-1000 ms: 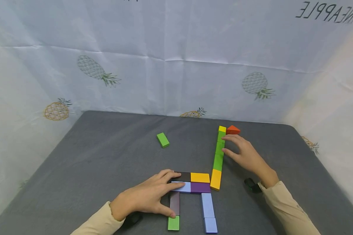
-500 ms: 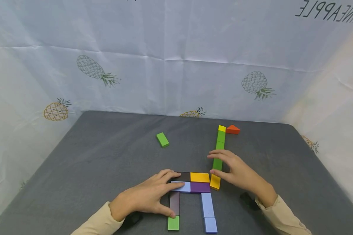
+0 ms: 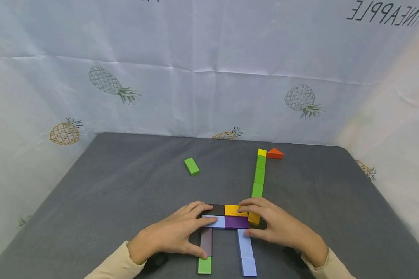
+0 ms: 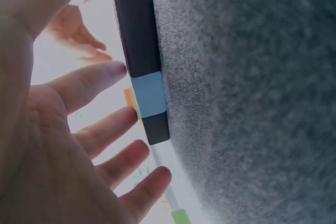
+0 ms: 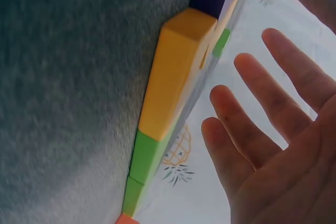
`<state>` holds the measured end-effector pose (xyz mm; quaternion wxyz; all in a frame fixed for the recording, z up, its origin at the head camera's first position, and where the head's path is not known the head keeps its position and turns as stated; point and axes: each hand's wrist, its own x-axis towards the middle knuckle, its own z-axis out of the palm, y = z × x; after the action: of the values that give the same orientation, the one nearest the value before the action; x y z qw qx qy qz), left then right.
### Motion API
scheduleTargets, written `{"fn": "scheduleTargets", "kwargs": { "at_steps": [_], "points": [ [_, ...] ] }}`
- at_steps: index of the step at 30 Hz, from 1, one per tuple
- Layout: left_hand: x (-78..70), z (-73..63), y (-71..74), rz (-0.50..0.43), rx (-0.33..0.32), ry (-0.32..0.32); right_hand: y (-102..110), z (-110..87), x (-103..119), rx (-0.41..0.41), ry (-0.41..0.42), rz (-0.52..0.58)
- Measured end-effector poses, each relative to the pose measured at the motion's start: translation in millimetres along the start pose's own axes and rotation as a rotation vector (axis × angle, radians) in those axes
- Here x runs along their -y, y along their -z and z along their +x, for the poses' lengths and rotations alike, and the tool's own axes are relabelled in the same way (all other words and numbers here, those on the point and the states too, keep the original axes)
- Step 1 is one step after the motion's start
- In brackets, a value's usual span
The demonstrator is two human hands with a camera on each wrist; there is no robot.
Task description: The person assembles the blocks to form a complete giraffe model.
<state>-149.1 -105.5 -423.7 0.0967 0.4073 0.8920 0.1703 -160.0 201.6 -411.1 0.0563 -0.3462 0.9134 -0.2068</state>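
My left hand [image 3: 174,234] lies with fingers spread over the left of a flat block layout, index tip on a light blue block [image 3: 221,222] and middle tip near a black block [image 3: 215,210]. Its thumb tip is where a grey-brown block [image 3: 206,240] meets a green block [image 3: 205,266]. My right hand [image 3: 281,224], fingers loosely bent and gripping nothing, hovers at the right: fingertips over a yellow block [image 3: 230,209], thumb over a longer light blue block [image 3: 244,248]. A purple block [image 3: 236,222] sits between the hands. Partly covered is the row's yellow end block [image 5: 170,77].
Beyond the right hand, several green blocks [image 3: 259,175] run away in a row to a small yellow block [image 3: 262,152]. A red triangular block [image 3: 275,154] adjoins its far end. One loose green block [image 3: 191,166] lies on the grey table [image 3: 132,174], before a pineapple-print cloth [image 3: 209,97].
My right hand has come nearer along the green row, from its far part down to the layout's right corner. The left hand and the blocks have stayed in place.
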Motion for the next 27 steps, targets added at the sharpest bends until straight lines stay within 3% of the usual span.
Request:
{"fn": "scheduleTargets", "kwargs": {
  "at_steps": [3,10,14,21,27],
  "points": [
    [1.2,0.1,2.0,0.000,-0.038,0.013,-2.3,0.2,1.8,0.018,0.007,-0.005],
    [13.0,4.2,7.5,0.042,-0.261,0.102,-6.2,-0.9,0.8,0.004,0.054,-0.043],
    [22.8,8.4,9.6,0.051,-0.345,0.178,-6.5,-2.1,-0.5,0.000,0.078,-0.036],
    [41.9,20.0,17.1,0.016,-0.424,0.316,-6.0,-3.4,-0.9,-0.001,0.084,-0.027],
    [56.9,31.7,26.6,-0.063,-0.411,0.421,-7.7,-2.9,-1.1,0.001,0.092,-0.032]
  ]
}}
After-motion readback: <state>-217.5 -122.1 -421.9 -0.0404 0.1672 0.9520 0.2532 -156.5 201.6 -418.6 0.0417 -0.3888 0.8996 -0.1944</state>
